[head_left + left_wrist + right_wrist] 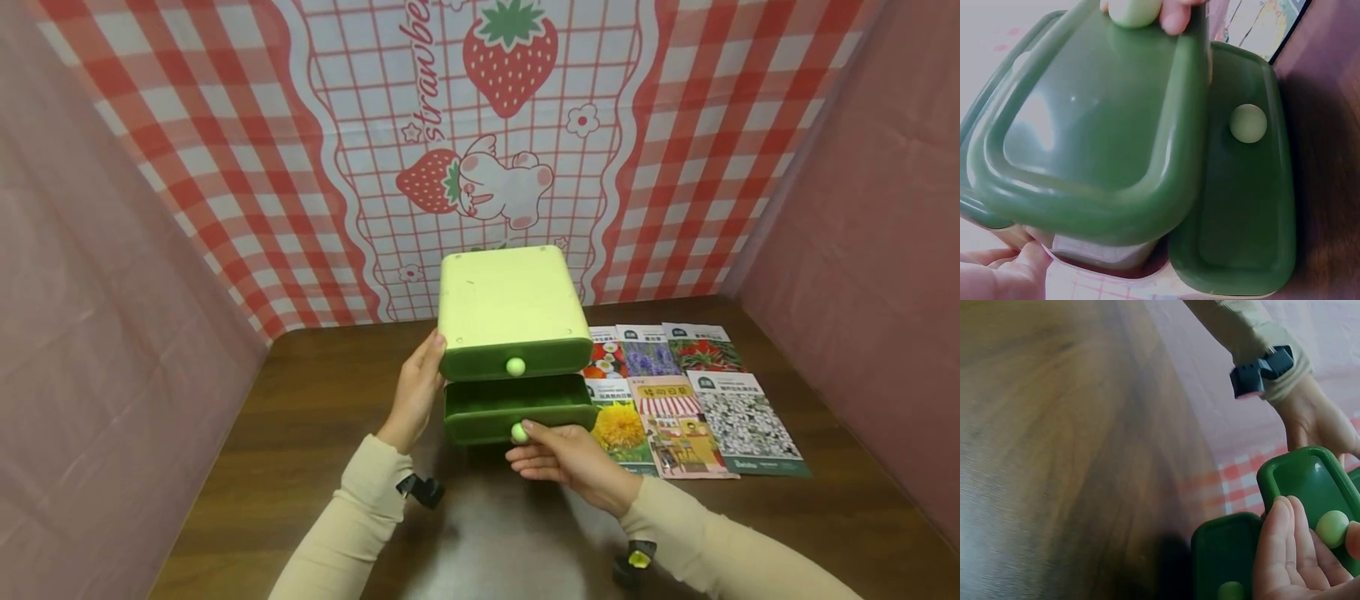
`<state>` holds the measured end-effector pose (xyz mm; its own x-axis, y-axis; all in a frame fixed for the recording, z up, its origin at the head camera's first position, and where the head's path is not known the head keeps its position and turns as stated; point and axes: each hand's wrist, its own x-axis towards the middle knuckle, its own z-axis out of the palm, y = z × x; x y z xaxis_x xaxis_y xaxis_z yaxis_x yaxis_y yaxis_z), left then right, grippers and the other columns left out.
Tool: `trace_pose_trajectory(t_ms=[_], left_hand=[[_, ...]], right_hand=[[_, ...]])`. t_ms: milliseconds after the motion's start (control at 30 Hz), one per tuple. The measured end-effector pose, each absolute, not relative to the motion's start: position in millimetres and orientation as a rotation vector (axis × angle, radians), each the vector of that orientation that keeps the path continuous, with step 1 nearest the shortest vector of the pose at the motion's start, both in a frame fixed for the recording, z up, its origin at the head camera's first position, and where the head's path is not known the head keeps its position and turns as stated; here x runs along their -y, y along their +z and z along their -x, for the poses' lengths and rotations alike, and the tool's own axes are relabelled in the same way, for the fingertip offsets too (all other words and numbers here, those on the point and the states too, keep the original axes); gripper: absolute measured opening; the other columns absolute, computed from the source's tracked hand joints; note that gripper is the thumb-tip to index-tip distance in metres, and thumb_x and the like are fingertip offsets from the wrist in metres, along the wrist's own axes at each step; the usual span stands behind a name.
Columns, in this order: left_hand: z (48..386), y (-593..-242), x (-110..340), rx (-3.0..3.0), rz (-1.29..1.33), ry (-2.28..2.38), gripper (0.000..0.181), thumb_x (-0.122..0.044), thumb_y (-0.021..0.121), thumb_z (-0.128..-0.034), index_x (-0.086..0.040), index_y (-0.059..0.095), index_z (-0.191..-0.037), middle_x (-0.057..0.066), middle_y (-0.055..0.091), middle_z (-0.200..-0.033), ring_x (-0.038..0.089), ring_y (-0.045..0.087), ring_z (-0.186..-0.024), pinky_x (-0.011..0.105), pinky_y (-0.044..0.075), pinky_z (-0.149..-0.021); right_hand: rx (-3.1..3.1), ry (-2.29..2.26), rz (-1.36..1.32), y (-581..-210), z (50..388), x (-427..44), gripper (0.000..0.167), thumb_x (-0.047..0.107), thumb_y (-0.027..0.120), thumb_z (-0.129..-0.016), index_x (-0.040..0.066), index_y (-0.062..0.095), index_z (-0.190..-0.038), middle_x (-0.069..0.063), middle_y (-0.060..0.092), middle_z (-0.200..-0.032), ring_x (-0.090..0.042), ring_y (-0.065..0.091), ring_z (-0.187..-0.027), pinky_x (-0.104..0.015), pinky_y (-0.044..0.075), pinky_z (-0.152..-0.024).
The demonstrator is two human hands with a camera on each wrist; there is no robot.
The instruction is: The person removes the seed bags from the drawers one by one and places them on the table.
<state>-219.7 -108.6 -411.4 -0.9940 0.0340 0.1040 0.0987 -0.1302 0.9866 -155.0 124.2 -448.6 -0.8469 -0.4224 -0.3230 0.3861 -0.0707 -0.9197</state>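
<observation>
A small drawer cabinet with a pale yellow-green top and dark green drawer fronts stands on the table. Its middle drawer is pulled partly out, and the inside looks bare where it shows. Above it the top drawer is closed; below it the bottom drawer also sits closed. My right hand pinches the round pale knob of the middle drawer, its other fingers extended beneath. Against the cabinet's left side rests my left hand, its fingertips partly hidden.
Several seed packets with flower pictures lie in two rows right of the cabinet, some partly behind it. A red-checked strawberry cloth hangs behind the brown table. Pink cloth walls stand at both sides.
</observation>
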Motion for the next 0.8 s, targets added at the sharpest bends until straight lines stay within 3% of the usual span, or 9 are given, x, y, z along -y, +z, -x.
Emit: trace_pose_trajectory(t_ms=[467,667,800], left_hand=[[219.8,-412.0,109.1,2.055,0.156,-2.315,0.062,-0.040,0.045,-0.1033,-0.005,0.031,-0.153,0.009,0.031,-0.160,0.028,0.042,-0.139,0.046,0.039,-0.114],[219.4,-411.6,109.0,2.116,0.117,-2.255,0.062,-0.042,0.043,-0.1034,-0.007,0.032,-0.153,0.009,0.032,-0.160,0.027,0.043,-0.137,0.053,0.042,-0.110],[220.1,-411.2,108.6,2.120,0.092,-2.248,0.061,-0.042,0.044,-0.1032,-0.007,0.033,-0.152,0.008,0.032,-0.160,0.025,0.045,-0.134,0.051,0.042,-0.109]], right_hand=[[-1.658,-2.008,0.027,-448.0,185.8,-119.2,0.060,0.041,0.059,-0.097,-0.011,0.056,-0.125,-0.014,0.075,-0.104,-0.016,0.074,-0.089,-0.032,0.060,-0.085],[-1.661,-2.015,0.018,-447.4,196.4,-118.2,0.059,0.040,0.058,-0.098,-0.012,0.055,-0.127,-0.012,0.075,-0.102,-0.015,0.074,-0.089,-0.031,0.060,-0.085],[-1.644,-2.028,0.016,-447.9,201.0,-117.6,0.056,0.036,0.057,-0.099,-0.012,0.054,-0.127,-0.011,0.076,-0.100,-0.015,0.074,-0.087,-0.030,0.060,-0.084]])
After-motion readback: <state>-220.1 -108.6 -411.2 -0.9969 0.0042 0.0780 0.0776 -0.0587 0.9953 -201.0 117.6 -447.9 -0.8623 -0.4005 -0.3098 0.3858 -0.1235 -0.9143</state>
